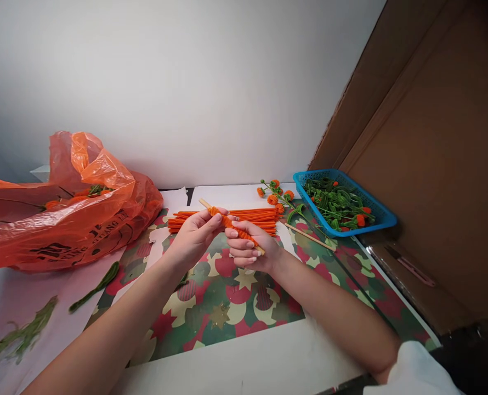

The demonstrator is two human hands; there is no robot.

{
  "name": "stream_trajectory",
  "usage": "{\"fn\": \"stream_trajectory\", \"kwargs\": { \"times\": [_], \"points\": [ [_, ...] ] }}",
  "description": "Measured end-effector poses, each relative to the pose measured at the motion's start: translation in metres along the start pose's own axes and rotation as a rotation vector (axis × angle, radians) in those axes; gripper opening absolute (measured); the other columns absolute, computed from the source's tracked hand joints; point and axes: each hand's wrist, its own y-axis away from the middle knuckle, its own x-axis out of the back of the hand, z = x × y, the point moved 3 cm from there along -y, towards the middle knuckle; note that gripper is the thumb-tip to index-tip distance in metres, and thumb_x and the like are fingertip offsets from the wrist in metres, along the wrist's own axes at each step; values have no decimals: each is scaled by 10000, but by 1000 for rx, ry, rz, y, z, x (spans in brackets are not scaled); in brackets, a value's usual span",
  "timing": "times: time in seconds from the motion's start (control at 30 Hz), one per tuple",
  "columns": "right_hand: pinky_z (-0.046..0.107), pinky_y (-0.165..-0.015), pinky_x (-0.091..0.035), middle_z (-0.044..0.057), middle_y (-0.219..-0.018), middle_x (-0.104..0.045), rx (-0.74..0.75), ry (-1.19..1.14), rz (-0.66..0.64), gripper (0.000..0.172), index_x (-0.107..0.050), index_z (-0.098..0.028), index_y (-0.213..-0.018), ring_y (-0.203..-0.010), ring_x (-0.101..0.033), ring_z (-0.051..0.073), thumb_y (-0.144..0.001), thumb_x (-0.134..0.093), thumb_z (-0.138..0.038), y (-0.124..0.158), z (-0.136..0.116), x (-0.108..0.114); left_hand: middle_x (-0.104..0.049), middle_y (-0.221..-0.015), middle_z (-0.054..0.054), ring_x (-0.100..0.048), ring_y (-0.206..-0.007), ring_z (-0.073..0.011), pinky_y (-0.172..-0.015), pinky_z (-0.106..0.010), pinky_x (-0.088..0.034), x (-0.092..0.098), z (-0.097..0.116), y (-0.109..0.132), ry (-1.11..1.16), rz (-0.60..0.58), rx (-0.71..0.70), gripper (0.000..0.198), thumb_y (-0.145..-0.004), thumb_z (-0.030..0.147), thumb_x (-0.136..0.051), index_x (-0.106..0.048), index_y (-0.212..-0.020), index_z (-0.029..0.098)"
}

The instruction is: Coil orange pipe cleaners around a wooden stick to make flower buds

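Observation:
My left hand (197, 233) and my right hand (250, 247) meet over the table's middle, both closed on a thin wooden stick (205, 204) wrapped in orange pipe cleaner (232, 225). The left fingers pinch the wrapped part near the stick's upper end. The right fingers curl around its lower end. Just behind the hands lies a bundle of straight orange pipe cleaners (260, 216) on a patterned paper sheet (227, 307).
A blue basket (381, 211) of green stems and orange pompoms stands at the right, with finished orange flowers (274, 195) beside it. An orange plastic bag (63, 208) fills the left. Green pipe cleaners (94, 288) lie at the front left. Another stick (307, 236) lies near the basket. Cardboard (433, 164) walls the right.

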Motion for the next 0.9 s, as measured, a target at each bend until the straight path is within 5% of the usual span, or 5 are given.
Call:
{"fn": "stream_trajectory", "kwargs": {
  "times": [0.1,0.3,0.9],
  "points": [
    [125,-316,-272,-93,-389,-361,49,66,43,392,-530,-134,-747,-286,-215,35,-967,-225,-244,-2,2,3,-648,-678,-3,-606,-707,-132,-706,-235,-454,1,2,0,-141,52,-25,299,-658,405,-776,-658,-771,155],
    [150,-320,-303,-92,-378,-419,202,395,289,281,-571,-124,-774,-261,-271,33,-924,-417,-306,-5,4,7,-563,-514,22,-536,-547,-107,-648,-247,-433,4,6,0,-305,-30,-17,304,-778,426,-663,-606,-655,154],
    [173,-325,-332,-86,-400,-431,337,962,527,290,-546,-163,-687,-313,-390,61,-853,-473,-390,3,2,4,-668,-662,-22,-599,-670,-143,-674,-247,-442,12,4,-1,-418,15,5,281,-750,423,-681,-663,-690,149]
  ]
}}
